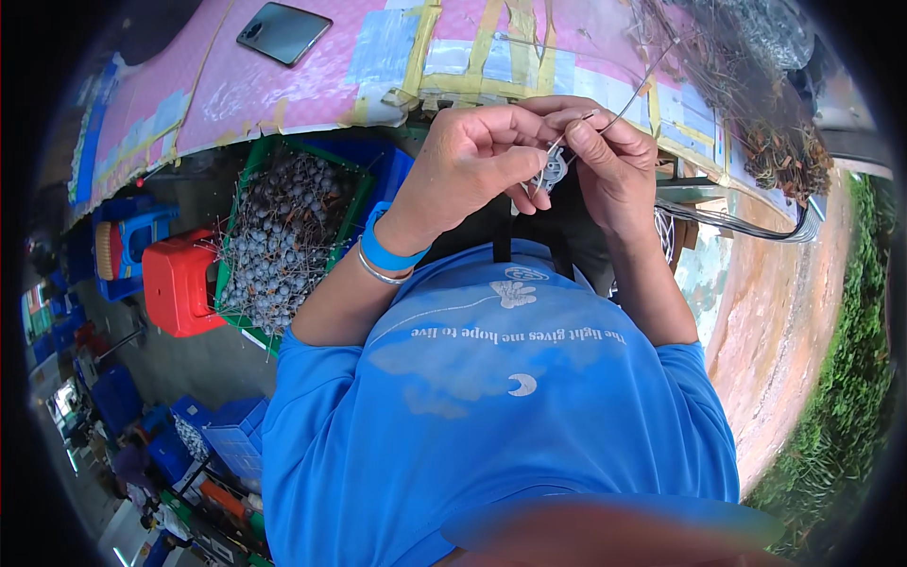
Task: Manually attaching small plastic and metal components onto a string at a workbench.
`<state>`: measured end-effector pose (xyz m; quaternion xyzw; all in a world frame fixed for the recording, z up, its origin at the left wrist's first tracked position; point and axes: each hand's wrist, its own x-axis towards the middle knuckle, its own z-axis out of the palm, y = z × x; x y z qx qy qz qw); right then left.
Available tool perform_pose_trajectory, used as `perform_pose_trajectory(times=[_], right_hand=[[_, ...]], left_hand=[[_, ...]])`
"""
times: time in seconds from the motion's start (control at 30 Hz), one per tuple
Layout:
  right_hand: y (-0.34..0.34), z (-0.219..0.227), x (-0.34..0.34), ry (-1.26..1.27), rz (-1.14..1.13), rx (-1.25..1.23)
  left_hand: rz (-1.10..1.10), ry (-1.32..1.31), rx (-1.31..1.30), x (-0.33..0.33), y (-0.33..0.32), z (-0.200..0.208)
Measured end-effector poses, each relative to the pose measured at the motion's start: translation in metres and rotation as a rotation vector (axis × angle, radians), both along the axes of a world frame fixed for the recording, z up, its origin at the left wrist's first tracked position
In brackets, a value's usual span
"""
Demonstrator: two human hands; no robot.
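Observation:
My left hand (468, 163), with a blue band and a metal bracelet at the wrist, is closed around a small grey moulded part (552, 170), held just past the table's near edge. Close beside it, my right hand (614, 161) pinches a thin wire (638, 93) between thumb and forefinger. One end of this wire meets the grey part at my fingertips; the rest runs up to the right over the table. Fingers cover much of the part, so how the wire sits in it cannot be made out.
A pink table (217, 80) patched with tape bears a phone (283, 34) and a heap of thin wires (732, 71) at right. Left below stand a green crate (248, 203) of grey wired parts and a red stool (175, 283). A wire bundle (746, 222) hangs at the table's right edge.

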<state>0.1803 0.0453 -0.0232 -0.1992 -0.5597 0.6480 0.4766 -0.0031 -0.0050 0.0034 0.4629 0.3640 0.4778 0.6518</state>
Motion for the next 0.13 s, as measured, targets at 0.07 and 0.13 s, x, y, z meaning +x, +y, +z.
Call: perform_pose_trajectory(times=[0.07,0.13], right_hand=[[-0.0009,0.0007,0.0009,-0.007,-0.012,0.007],[-0.0022,0.0023,0.001,0.021,-0.012,0.011]], left_hand=[[0.015,-0.042,-0.02,-0.0013,-0.0004,-0.0004],[0.007,-0.097,-0.04,-0.0036,0.0012,-0.0074]])
